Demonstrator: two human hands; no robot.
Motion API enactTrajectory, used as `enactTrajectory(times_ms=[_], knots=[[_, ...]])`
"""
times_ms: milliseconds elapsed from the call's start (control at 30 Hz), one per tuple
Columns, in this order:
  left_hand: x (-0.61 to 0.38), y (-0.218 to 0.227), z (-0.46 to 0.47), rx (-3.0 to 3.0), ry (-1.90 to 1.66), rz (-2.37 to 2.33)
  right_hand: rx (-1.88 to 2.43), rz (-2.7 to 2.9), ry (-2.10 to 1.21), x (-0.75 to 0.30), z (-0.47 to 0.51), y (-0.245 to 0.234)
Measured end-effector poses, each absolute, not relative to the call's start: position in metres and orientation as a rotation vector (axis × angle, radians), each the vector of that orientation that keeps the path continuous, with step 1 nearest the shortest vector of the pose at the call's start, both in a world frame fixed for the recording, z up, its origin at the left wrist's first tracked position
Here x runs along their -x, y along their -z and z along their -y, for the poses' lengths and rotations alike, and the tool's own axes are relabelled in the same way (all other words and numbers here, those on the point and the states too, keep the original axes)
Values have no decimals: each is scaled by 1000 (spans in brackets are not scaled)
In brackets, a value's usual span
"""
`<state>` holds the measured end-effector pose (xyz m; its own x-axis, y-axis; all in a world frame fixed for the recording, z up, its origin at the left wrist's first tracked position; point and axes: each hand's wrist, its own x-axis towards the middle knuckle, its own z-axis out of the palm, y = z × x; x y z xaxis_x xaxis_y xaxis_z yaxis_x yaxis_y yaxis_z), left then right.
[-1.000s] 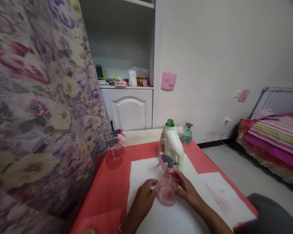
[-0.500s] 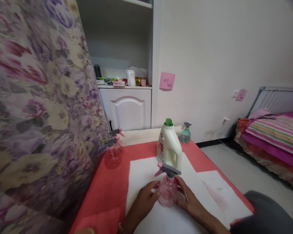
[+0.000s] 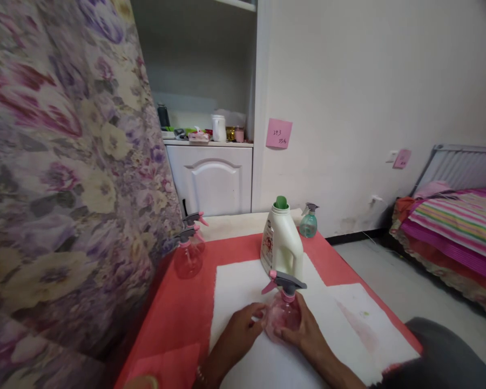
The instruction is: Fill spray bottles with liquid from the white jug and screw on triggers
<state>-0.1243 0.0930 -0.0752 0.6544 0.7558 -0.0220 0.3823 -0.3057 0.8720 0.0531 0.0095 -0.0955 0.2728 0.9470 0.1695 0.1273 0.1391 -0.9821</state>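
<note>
A clear pink spray bottle (image 3: 282,312) with a grey and pink trigger head stands on a white cloth (image 3: 243,286) near the table's front. My right hand (image 3: 305,332) wraps round its body from the right. My left hand (image 3: 238,329) touches the bottle's left side with its fingertips. Just behind stands a white detergent jug (image 3: 281,246) with a green cap.
The table has a red cover (image 3: 186,308). Two more pink spray bottles (image 3: 189,251) stand at its left, a small green one (image 3: 308,221) at the back. A flowered curtain (image 3: 65,178) hangs close on the left. A white cabinet (image 3: 213,178) and a bed (image 3: 453,232) lie beyond.
The pink spray bottle and both hands have shifted slightly right. My right hand has closed further round the bottle's body.
</note>
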Motion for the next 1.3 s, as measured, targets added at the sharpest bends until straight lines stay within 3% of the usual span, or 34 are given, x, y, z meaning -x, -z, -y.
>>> enactTrajectory(times_ms=[267,467,633,800,1033,1300], knots=[[132,98,-105,-2391,-550,-1211,1327,1145,-875,-103,17,79],[144,108,-115,-2617,-204,-1513,1289,1161,-888,-123,20,86],[144,104,-115,-2661,-47,-1499,1264,1135,-874,-121,17,102],[144,104,-118,-2676,-13,-1508,1525,952,-619,-109,19,119],[144,112,-122,-2684,32,-1557,1615,937,-492,-97,13,115],[144,113,-128,-2706,54,-1582,1586,996,-561,-108,18,109]])
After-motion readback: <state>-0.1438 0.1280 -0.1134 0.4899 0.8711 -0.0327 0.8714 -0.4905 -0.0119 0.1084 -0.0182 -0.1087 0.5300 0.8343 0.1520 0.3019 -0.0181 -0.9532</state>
